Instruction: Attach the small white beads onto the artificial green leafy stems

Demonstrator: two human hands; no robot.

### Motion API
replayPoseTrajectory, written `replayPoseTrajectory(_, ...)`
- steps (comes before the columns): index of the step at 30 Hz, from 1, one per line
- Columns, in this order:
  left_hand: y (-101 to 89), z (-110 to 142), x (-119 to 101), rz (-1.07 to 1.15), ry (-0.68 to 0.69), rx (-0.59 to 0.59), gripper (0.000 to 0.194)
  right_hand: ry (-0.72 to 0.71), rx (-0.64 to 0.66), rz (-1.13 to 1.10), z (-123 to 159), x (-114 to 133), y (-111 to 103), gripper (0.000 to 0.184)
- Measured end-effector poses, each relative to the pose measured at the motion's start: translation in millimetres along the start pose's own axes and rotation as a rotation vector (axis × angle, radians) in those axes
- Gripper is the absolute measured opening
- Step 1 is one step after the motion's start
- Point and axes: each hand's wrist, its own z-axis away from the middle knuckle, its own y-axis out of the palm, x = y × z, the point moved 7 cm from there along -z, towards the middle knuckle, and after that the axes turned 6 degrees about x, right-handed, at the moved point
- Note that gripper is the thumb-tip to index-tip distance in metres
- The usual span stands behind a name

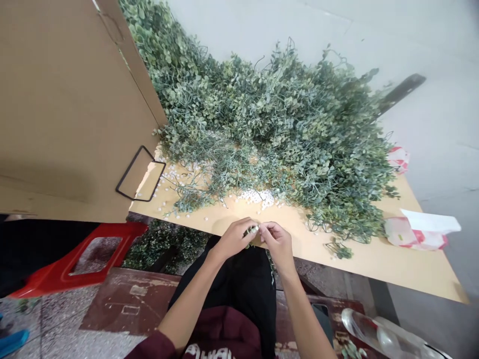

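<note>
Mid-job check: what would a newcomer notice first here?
A heap of leafy green sprigs covers the far half of a wooden tabletop, with white beads in front. A cardboard panel looms at left. At the near edge, the left hand and right hand pinch a small sprig.

Two hands; one cardboard box; one red plastic stool

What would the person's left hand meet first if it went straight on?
The left hand would meet the small leafy sprig at its fingers, then the right hand, though depth is unclear.
</note>
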Motion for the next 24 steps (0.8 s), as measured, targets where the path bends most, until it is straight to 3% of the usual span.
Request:
replayPoseTrajectory(3,-2.7,2,0,0.039,-0.005,-0.056,0.022,-0.071,0.101,0.176,-2,22,-2,0.018)
replayPoseTrajectory(7,-9.6,7,5,0.121,-0.049,-0.216,0.022,-0.126,0.248,0.351,-13,42,-4,0.027)
replayPoseTrajectory(12,-15.5,11,14,0.13,-0.124,-0.364,0.023,-0.117,0.185,0.756,-45,35,-1,0.025)
replayPoseTrajectory(16,-9.5,4,7,-0.046,-0.06,-0.325,0.018,-0.124,0.13,1.005,-60,26,7,0.008)
replayPoseTrajectory(19,2.9,-2,3,-0.236,0.0,-0.233,0.018,-0.162,0.104,0.865,-58,24,0,0.014)
replayPoseTrajectory(24,14.6,-7,2,-0.395,0.042,-0.162,0.011,-0.105,0.031,0.275,-38,10,-29,0.024)
